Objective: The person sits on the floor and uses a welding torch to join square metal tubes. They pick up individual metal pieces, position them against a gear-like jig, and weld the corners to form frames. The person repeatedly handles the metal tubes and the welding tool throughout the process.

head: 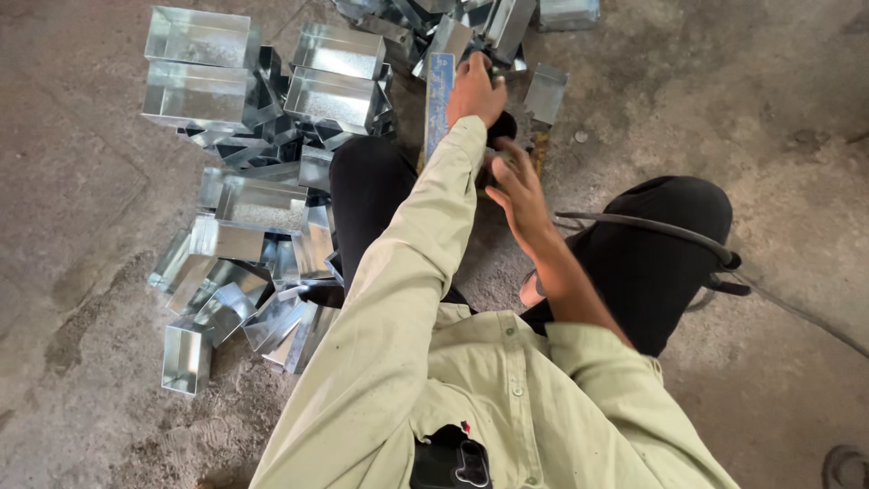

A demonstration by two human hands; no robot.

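My left hand [475,89] reaches forward and is closed on a shiny folded sheet-metal piece [496,32] at the top of the pile. Just left of it stands an upright bluish metal strip [439,95]. My right hand [518,192] hovers lower, between my knees, its fingers bent toward a dark object [501,129] under the left hand. Whether it grips that object is hidden. I squat in black trousers and a pale green shirt.
Several shiny rectangular sheet-metal boxes [197,68] lie heaped on the concrete floor to my left and ahead. One small box [547,92] stands apart on the right. A dark cable [652,231] runs over my right knee. A shoe tip [846,466] shows at bottom right.
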